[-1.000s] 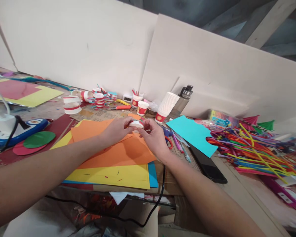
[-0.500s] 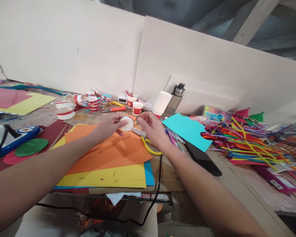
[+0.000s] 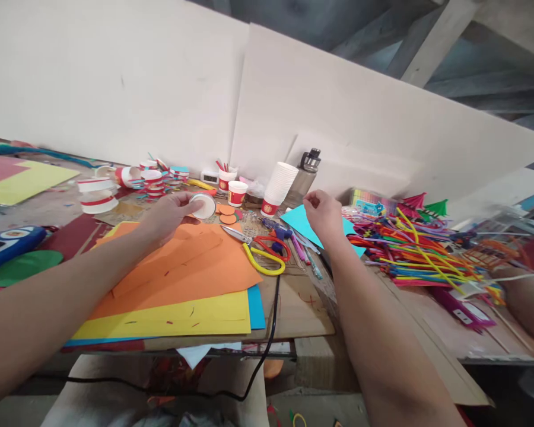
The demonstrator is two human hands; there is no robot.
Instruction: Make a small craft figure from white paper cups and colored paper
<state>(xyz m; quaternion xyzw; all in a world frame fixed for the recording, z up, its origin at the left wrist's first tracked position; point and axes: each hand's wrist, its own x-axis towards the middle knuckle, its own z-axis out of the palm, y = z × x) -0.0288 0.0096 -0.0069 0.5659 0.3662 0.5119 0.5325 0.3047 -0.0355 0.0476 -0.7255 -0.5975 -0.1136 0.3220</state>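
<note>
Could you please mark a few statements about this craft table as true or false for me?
1. The left hand holds a small round white cup piece. True.
2. The right hand grips the scissors. False: the scissors lie on the table, and the right hand is over the teal paper.
3. The orange paper lies on the yellow paper. True.
4. The stack of white cups sits on the orange paper. False: it stands by the back board, beside the bottle.
</note>
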